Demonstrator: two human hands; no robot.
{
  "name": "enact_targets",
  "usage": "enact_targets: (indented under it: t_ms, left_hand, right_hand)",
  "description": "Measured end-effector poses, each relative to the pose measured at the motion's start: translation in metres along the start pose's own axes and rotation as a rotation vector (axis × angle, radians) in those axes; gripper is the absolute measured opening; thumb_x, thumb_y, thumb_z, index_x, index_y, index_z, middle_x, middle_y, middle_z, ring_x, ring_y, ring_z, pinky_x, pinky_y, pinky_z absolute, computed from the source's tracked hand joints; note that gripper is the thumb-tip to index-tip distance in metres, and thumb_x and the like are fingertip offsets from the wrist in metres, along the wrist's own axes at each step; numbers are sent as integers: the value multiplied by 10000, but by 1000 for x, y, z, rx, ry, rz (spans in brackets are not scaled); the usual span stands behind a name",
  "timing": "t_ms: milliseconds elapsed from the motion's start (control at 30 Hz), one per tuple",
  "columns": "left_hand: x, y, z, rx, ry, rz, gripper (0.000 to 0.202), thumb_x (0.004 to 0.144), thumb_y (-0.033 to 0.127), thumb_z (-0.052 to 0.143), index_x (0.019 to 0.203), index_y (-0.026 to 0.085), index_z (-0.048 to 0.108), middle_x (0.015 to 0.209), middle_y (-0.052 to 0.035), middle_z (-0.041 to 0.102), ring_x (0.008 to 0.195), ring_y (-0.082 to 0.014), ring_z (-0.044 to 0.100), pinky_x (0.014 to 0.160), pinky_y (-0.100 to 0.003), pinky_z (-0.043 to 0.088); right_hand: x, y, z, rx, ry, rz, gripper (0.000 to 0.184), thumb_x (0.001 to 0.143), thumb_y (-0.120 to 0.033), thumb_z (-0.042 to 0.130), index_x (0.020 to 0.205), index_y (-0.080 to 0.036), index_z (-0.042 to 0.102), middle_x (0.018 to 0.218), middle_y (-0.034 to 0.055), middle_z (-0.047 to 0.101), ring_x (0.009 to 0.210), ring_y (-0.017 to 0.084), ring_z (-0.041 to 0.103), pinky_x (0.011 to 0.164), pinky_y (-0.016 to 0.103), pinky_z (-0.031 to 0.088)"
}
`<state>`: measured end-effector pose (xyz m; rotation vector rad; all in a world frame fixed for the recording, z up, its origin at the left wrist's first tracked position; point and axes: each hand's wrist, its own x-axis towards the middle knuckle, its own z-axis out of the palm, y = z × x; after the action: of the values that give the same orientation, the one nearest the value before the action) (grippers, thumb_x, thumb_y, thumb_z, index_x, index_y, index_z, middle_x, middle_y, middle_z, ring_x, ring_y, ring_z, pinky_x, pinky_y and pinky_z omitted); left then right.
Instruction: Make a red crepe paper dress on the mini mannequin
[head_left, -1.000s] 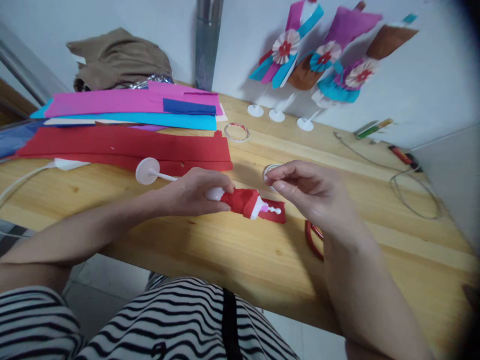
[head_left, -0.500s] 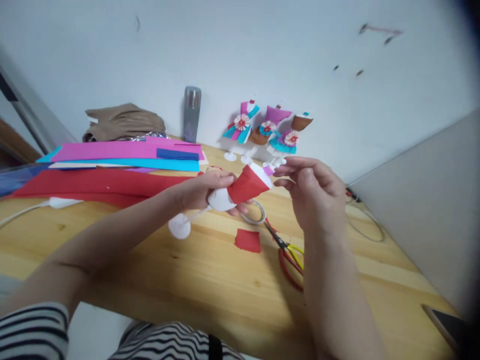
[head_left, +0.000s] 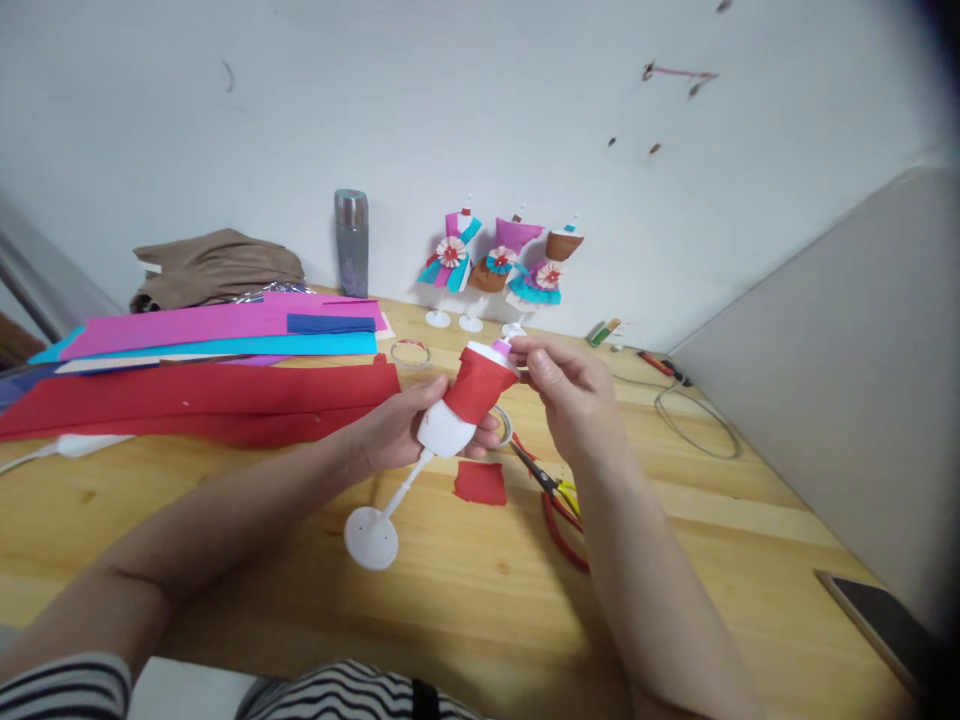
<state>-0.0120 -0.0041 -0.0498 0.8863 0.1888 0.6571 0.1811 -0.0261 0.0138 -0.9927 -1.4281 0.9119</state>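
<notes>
Since the earlier frame, the white dress form (head_left: 444,430) has been tilted more steeply upward. It is held above the worktop (head_left: 300,590), clamped by the left hand (head_left: 397,427). Its red cloth (head_left: 480,388) is neared at the upper edge by the right hand (head_left: 576,395); whether those fingertips are closed on anything cannot be told. Scissors (head_left: 546,482) are seen beyond.

The white dress form (head_left: 444,431) looks like smooth plastic, faintly glossy; its red wrap (head_left: 480,388) is matt and cloth-like. The worktop (head_left: 300,595) is smooth, grained wood. Along its back edge, the flask cap (head_left: 351,208) shines like metal and the brown cloth (head_left: 225,268) looks dull, creased.
</notes>
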Motion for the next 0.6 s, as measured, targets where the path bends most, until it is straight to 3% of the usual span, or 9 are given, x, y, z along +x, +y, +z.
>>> enact_targets:
  t_ms: [233, 333, 400, 500, 600]
  left_hand:
    - [-5, -2, 17, 37, 4, -36, 477, 859, 613, 622, 1002, 168, 716, 987, -141, 756, 852, -241, 731, 764, -344, 578]
    - [-6, -2, 21, 111, 72, -22, 518, 833, 656, 630, 948, 157, 702, 958, -142, 749, 778, -223, 719, 702, -333, 568]
    - [-7, 0, 21, 202, 205, 39, 482, 821, 619, 670, 923, 149, 699, 951, -130, 747, 749, -185, 699, 666, -288, 542]
    - [-7, 7, 23, 327, 391, 209, 290, 803, 429, 752, 926, 168, 713, 974, -66, 748, 787, -129, 677, 752, -257, 524]
    - [-6, 20, 26, 499, 433, 397, 186, 765, 324, 767, 887, 184, 752, 933, -33, 750, 816, -127, 669, 808, -280, 517]
  right_hand:
    - [0, -4, 3, 58, 0, 130, 227, 741, -478, 757, 794, -259, 733, 747, 6, 696, 688, 181, 625, 702, 340, 508]
    - [1, -5, 3, 111, -5, 149, 228, 716, -462, 768, 724, -238, 727, 637, -22, 637, 576, 136, 541, 614, 298, 455]
    - [1, -6, 3, 120, -15, 147, 231, 711, -457, 772, 706, -230, 732, 639, -16, 646, 583, 131, 538, 612, 291, 449]
    - [-1, -7, 5, 139, -42, 140, 201, 717, -427, 776, 703, -229, 741, 710, 7, 691, 636, 139, 582, 650, 297, 476]
    - [-5, -9, 9, 159, -76, 139, 178, 737, -422, 764, 703, -249, 741, 738, 12, 702, 653, 150, 601, 648, 308, 497]
